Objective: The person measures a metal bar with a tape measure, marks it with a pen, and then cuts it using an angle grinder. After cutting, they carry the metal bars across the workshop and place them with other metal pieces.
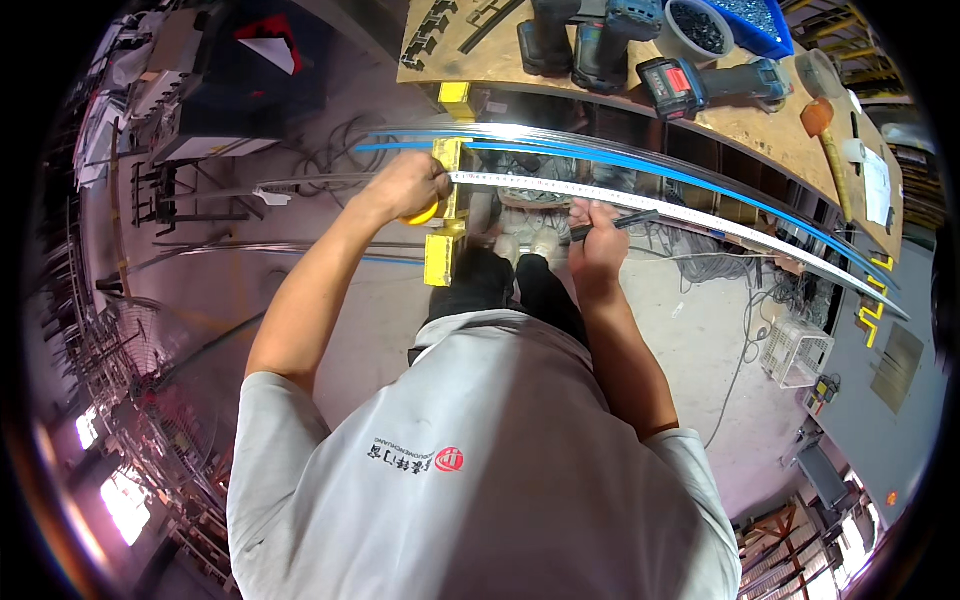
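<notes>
My left hand (405, 187) is closed around a yellow tape measure (424, 214), beside a yellow support bracket (448, 160). From it the white tape blade (540, 183) runs out to the right, along long metal profiles (520, 133) with blue strips. Just below the blade, my right hand (600, 245) grips a black pen-shaped tool (638, 219) that points right. Its fingertips are close to the blade's lower edge; whether they touch it I cannot tell.
A wooden bench (740, 125) beyond the profiles carries cordless power tools (690, 88), a white tub of dark screws (697, 27), a blue bin (750, 20) and a mallet (818, 120). A white plastic crate (796, 353) and loose cables (745, 350) lie on the floor at right.
</notes>
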`<action>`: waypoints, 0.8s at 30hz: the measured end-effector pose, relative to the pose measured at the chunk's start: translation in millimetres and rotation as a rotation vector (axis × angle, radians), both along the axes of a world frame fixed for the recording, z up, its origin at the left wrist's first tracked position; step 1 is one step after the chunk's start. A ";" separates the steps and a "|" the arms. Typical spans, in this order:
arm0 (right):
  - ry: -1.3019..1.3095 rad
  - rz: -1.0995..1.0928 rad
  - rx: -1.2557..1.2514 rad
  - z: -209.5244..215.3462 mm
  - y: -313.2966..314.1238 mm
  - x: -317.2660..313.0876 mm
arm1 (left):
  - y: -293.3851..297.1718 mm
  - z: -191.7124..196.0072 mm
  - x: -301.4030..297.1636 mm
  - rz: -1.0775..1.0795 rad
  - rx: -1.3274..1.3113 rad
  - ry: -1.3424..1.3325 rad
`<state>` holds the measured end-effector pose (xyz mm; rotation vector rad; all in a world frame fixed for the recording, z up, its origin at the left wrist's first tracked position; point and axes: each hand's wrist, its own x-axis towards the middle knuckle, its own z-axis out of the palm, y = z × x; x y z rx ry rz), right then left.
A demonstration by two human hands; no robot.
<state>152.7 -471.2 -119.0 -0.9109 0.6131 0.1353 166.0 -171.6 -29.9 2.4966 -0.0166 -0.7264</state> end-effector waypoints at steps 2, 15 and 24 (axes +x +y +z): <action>0.003 -0.001 0.002 -0.1 0.6 2.5 | 12.9 1.5 -3.6 0.027 0.095 -0.045; 0.077 -0.083 -0.046 12.1 12.8 5.8 | 70.3 6.4 -24.4 -0.039 0.167 -0.107; 0.179 -0.091 -0.170 31.0 12.1 3.9 | 84.2 -4.5 -18.0 -0.149 0.090 -0.174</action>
